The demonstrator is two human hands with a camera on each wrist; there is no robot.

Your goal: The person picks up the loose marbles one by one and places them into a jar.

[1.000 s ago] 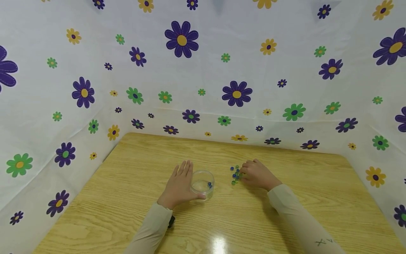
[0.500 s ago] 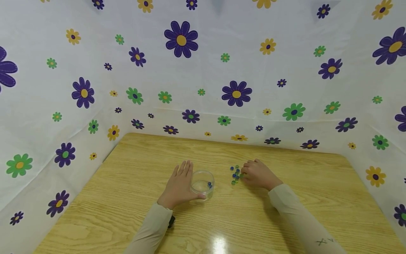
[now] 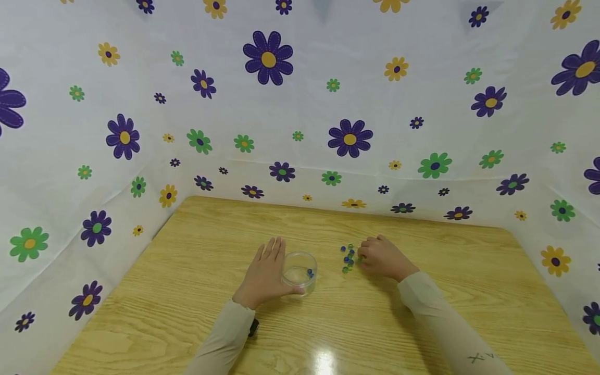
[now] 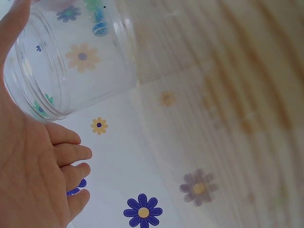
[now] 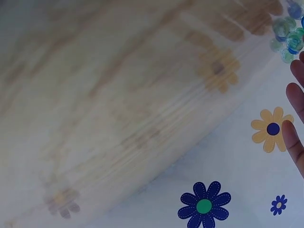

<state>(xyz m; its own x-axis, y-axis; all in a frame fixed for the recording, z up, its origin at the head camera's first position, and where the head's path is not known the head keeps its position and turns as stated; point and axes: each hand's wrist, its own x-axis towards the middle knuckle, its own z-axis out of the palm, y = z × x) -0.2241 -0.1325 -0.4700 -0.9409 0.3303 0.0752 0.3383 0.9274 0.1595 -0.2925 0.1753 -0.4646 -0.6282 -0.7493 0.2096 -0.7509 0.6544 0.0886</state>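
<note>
A clear round plastic jar (image 3: 308,285) stands on the table, with a few blue marbles (image 3: 310,272) showing inside. My left hand (image 3: 263,275) rests against the jar's left side, fingers straight and thumb along its front. In the left wrist view, marbles (image 4: 99,29) show through the clear wall. To the right of the jar lies a loose group of blue and green glass marbles (image 3: 347,259). At that group's right edge my right hand (image 3: 382,258) has its fingertips lowered, pinching a green marble (image 3: 360,260). Its thumb and index tip are hidden in the right wrist view.
The light wood table (image 3: 197,250) carries the jar and marbles. A white cloth (image 3: 300,104) printed with flowers walls off the back and both sides. A dark band (image 3: 253,328) sits at the left wrist.
My right hand has shifted slightly to the right, and the green marble at its fingertips has come a little away from the group. The left hand and jar have stayed put.
</note>
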